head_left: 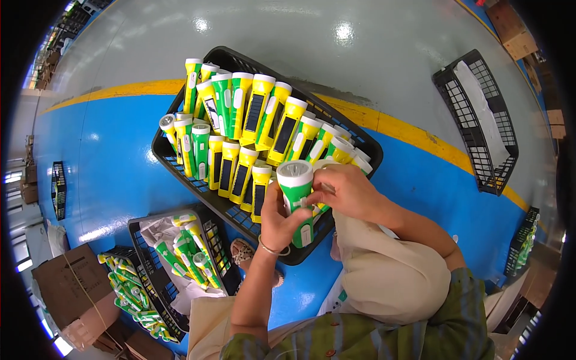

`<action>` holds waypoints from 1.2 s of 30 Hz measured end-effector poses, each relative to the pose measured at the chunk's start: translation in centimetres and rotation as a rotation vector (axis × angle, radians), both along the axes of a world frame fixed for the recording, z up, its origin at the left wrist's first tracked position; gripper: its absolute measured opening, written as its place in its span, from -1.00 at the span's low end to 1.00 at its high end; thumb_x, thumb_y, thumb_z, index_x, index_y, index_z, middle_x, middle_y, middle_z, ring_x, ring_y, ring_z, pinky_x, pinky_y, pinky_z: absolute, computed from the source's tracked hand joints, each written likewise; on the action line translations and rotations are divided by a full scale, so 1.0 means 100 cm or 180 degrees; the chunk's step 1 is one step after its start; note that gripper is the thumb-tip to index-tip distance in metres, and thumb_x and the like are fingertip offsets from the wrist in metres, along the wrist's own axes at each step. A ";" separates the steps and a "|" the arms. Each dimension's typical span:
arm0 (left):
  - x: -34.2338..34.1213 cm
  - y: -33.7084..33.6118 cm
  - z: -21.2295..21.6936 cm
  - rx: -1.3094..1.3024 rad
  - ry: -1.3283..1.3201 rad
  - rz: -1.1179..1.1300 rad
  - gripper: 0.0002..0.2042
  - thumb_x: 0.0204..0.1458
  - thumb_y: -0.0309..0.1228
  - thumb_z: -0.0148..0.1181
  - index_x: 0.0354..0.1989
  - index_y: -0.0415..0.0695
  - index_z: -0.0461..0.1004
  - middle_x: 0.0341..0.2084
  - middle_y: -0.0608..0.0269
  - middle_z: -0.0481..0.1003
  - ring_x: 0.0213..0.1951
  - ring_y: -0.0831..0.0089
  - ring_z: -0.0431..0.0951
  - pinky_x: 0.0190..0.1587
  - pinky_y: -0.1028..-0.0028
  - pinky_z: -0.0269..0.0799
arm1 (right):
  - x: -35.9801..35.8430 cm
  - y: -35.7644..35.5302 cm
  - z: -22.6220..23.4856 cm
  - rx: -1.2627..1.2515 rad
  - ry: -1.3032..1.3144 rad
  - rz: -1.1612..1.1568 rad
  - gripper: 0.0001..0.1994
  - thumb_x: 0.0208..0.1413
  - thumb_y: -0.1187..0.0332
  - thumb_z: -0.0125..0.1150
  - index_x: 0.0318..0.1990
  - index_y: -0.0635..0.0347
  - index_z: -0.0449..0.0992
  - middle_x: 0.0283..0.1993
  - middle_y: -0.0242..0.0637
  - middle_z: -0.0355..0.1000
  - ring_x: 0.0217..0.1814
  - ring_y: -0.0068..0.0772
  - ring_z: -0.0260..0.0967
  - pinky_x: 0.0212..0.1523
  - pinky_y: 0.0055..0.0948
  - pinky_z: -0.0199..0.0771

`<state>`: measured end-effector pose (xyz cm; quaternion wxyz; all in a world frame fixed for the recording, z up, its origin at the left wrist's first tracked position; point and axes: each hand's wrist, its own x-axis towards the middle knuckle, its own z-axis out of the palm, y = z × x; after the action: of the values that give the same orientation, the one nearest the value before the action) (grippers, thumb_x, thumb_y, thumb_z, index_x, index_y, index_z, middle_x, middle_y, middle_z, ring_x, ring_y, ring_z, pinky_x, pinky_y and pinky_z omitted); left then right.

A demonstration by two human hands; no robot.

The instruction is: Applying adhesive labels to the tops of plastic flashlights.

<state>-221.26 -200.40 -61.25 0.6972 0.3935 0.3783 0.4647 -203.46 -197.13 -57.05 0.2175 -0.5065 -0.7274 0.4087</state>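
Hands meet over the near rim of the big black basket [180, 159]. The left hand [277, 223] wraps the body of a green flashlight [296, 198] with a white head, held upright, head toward 12 o'clock. The right hand [350, 191] closes in from 3 o'clock, its fingertips pinching something at the flashlight's side, perhaps a strap or switch; the view is too small to tell.

The basket is packed with yellow and green flashlights [264, 129] stacked steeply, so a bump from the right wrist could likely send the top row sliding out toward 1 o'clock. The grip sits low on the body, and a hard tug may twist the flashlight loose onto the blue floor [108, 162]. At 8 o'clock, a smaller basket [144, 264] also looks overfull.
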 end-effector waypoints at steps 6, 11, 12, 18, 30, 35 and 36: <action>-0.023 -0.006 -0.008 -0.0388 0.0666 -0.0041 -0.51 -0.17 -0.52 0.30 -0.04 -0.28 0.23 -0.24 0.21 0.41 -0.18 0.47 0.43 -0.08 0.50 0.34 | -0.002 -0.003 -0.015 -0.0034 0.0302 0.0538 -0.87 -0.13 0.40 0.26 -0.42 0.21 0.46 -0.48 -0.20 0.41 -0.41 -0.17 0.39 -0.41 -0.31 0.35; -0.044 -0.016 -0.015 -0.0164 0.2201 0.0471 -0.58 -0.25 -0.46 0.29 -0.18 -0.29 0.31 -0.48 0.10 0.43 -0.42 0.40 0.43 -0.34 0.40 0.37 | -0.030 -0.019 -0.014 0.0232 0.0299 0.0924 -0.93 -0.11 0.40 0.20 -0.48 0.13 0.45 -0.51 -0.21 0.37 -0.45 -0.11 0.35 -0.43 -0.26 0.33; -0.057 -0.017 -0.017 0.0278 0.2665 0.0761 -0.59 -0.24 -0.48 0.28 -0.18 -0.28 0.31 -0.40 0.12 0.43 -0.36 0.45 0.43 -0.32 0.44 0.37 | -0.033 -0.022 -0.011 0.0239 0.0381 0.0989 -0.93 -0.11 0.40 0.20 -0.48 0.13 0.45 -0.51 -0.21 0.37 -0.45 -0.11 0.35 -0.43 -0.26 0.33; -0.257 -0.032 -0.071 -0.0512 0.5257 0.2683 -0.65 -0.20 -0.33 0.23 -0.27 -0.28 0.38 -0.39 -0.03 0.48 -0.34 0.14 0.50 -0.24 0.27 0.39 | -0.021 -0.022 -0.005 -0.0028 0.0656 0.0858 -0.94 -0.10 0.46 0.19 -0.48 0.18 0.43 -0.50 -0.21 0.36 -0.44 -0.14 0.34 -0.43 -0.31 0.33; -0.064 0.103 -0.084 0.2102 0.3648 0.1109 -0.45 -0.23 -0.40 0.34 -0.03 -0.24 0.26 -0.08 -0.05 0.31 -0.04 -0.01 0.29 -0.03 0.22 0.24 | 0.000 -0.007 -0.002 0.0020 0.0537 -0.0155 -0.92 -0.06 0.51 0.20 -0.44 0.25 0.40 -0.52 -0.23 0.34 -0.54 -0.31 0.30 -0.52 -0.45 0.27; 0.015 0.156 -0.098 0.1286 0.5018 0.0407 -0.34 -0.36 -0.36 0.41 -0.06 -0.22 0.16 -0.24 -0.08 0.27 -0.12 -0.06 0.31 -0.10 0.19 0.32 | 0.002 -0.004 -0.002 0.0028 0.0427 -0.0216 -0.91 -0.06 0.53 0.20 -0.41 0.26 0.40 -0.50 -0.23 0.35 -0.51 -0.35 0.32 -0.50 -0.48 0.30; 0.012 0.153 -0.104 0.1175 0.4941 0.0331 -0.32 -0.36 -0.39 0.40 -0.03 -0.23 0.13 -0.22 -0.08 0.26 -0.12 -0.07 0.31 -0.10 0.19 0.32 | 0.002 -0.005 -0.004 0.0001 0.0423 -0.0229 -0.91 -0.06 0.53 0.20 -0.41 0.26 0.40 -0.50 -0.23 0.35 -0.51 -0.35 0.32 -0.50 -0.48 0.30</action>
<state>-220.02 -185.07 -71.64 0.1360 0.6955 0.6905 0.1452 -203.23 -197.59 -57.45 0.2800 -0.5040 -0.6927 0.4333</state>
